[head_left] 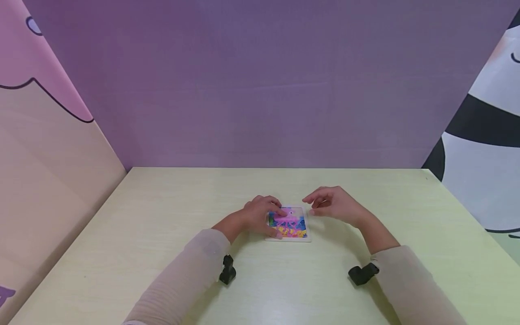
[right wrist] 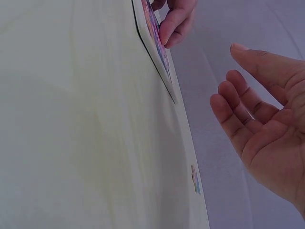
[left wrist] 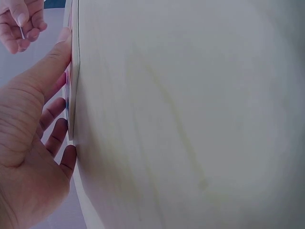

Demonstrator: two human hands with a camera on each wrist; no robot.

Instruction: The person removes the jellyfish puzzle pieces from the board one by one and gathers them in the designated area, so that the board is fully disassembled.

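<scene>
The puzzle (head_left: 289, 224) lies flat on the table (head_left: 162, 225), in the middle of the frame. The left hand (head_left: 262, 215) rests on its left side, fingers pressing down, gripping nothing. The right hand (head_left: 333, 203) hovers loose and empty, just to the right. Pressing gently and evenly should keep the puzzle from sliding.
</scene>
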